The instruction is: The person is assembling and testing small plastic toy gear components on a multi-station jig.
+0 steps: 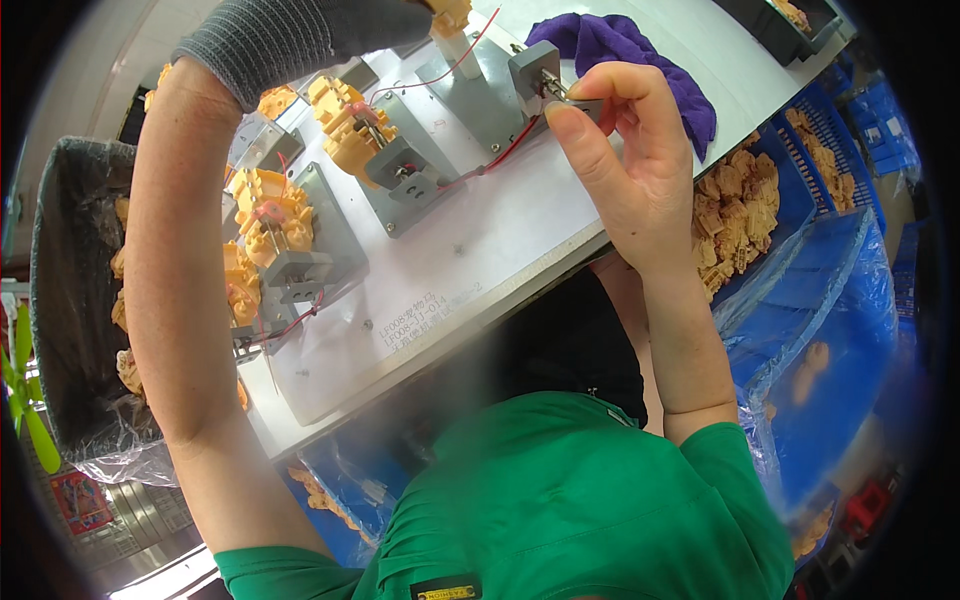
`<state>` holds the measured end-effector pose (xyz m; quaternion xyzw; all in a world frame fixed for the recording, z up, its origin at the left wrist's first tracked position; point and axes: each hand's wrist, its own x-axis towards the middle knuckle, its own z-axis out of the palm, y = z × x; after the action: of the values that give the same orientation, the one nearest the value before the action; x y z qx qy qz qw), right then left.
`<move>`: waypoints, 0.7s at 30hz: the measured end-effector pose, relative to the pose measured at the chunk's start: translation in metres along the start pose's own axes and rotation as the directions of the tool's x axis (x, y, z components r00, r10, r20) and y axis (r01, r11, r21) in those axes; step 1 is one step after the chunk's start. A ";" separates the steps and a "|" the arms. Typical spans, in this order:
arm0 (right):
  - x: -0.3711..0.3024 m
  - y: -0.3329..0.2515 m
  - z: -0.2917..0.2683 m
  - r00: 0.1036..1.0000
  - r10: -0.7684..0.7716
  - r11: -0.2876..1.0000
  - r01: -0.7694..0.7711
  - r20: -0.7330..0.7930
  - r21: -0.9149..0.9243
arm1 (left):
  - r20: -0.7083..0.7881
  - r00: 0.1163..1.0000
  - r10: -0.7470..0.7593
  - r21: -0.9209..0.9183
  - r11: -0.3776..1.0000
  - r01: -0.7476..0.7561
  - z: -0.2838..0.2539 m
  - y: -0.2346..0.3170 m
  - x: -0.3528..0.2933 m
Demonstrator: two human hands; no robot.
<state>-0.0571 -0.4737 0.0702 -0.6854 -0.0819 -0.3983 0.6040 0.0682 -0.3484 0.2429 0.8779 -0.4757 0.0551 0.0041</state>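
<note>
My bare right hand (625,150) pinches a small metal pin (552,84) between thumb and index finger. The pin is at a grey block (533,72) on a fixture. My left hand (330,40), in a grey knit glove, reaches across the top, partly cut off by the view's edge. Its visible end closes against a yellow moulded plastic part (449,16) above a pale post (456,54). Nearer, more yellow parts (340,120) sit in grey fixtures (410,165), with thin red wires (508,152) running among them.
A purple cloth (640,60) lies beyond my right hand on the white bench (470,245). Blue crates (790,190) of yellow parts stand at the right, near a plastic-lined blue bin (840,350). At the left is a dark lined bin (75,290); a green fan (25,380) stands beyond.
</note>
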 end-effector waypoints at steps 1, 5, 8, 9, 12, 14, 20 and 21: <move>-0.001 0.001 -0.001 1.000 0.003 1.000 -0.003 -0.006 0.000 | 0.030 0.998 0.048 0.047 0.998 -0.049 0.000 0.003 0.001; 0.000 0.001 -0.003 1.000 -0.011 1.000 0.012 -0.017 0.013 | -0.302 0.770 0.562 -0.515 0.584 -0.628 0.016 -0.027 0.002; 0.002 -0.003 0.001 1.000 -0.018 1.000 0.018 -0.002 0.003 | -0.003 0.992 0.126 0.087 0.988 -0.126 0.009 -0.011 0.000; 0.002 -0.002 0.001 1.000 -0.014 1.000 0.014 0.000 0.011 | -0.002 0.992 0.127 0.085 0.988 -0.126 0.007 -0.007 -0.002; 0.002 -0.002 0.003 1.000 -0.007 1.000 0.007 -0.002 0.031 | 0.045 0.995 0.089 -0.008 0.996 -0.088 0.004 0.000 -0.009; 0.004 -0.006 0.006 1.000 -0.011 0.999 0.010 0.004 0.052 | 0.005 0.976 0.219 0.039 0.975 -0.219 0.002 -0.003 -0.012; 0.001 -0.003 0.001 0.999 0.024 0.999 -0.024 -0.029 0.022 | 0.255 0.959 0.122 0.023 0.991 -0.133 0.020 0.027 -0.001; 0.002 -0.005 0.001 0.999 0.041 0.999 -0.040 -0.015 0.017 | 0.318 0.945 0.081 0.040 0.994 -0.099 0.015 0.028 -0.001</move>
<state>-0.0580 -0.4722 0.0750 -0.6788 -0.0665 -0.3907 0.6181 0.0458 -0.3637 0.2268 0.8525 -0.5080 -0.0727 -0.0989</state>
